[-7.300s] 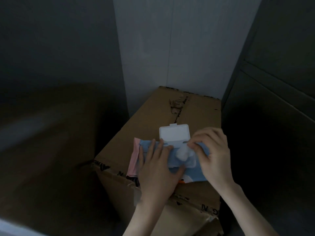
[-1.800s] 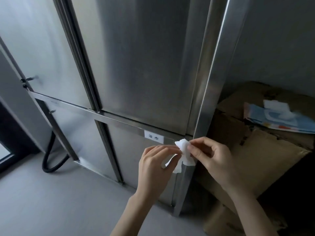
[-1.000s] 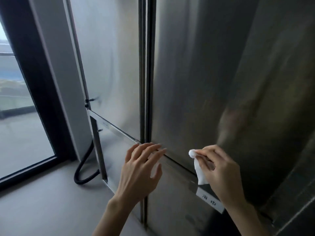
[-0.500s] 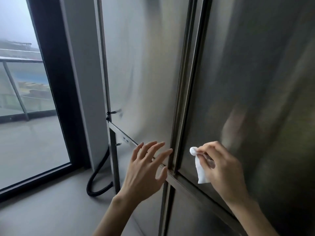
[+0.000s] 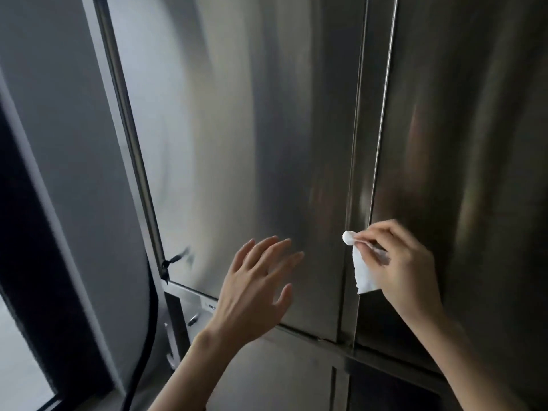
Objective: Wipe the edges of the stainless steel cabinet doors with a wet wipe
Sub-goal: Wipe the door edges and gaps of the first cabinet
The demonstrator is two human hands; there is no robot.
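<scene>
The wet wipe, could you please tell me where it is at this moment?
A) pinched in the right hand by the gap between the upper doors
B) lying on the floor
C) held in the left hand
A: the right hand pinches the wet wipe at the gap between the doors; the left hand is open and empty.

Both forearms are bare, ending in a slender-fingered left hand point(image 5: 255, 283) and right hand point(image 5: 406, 262).
</scene>
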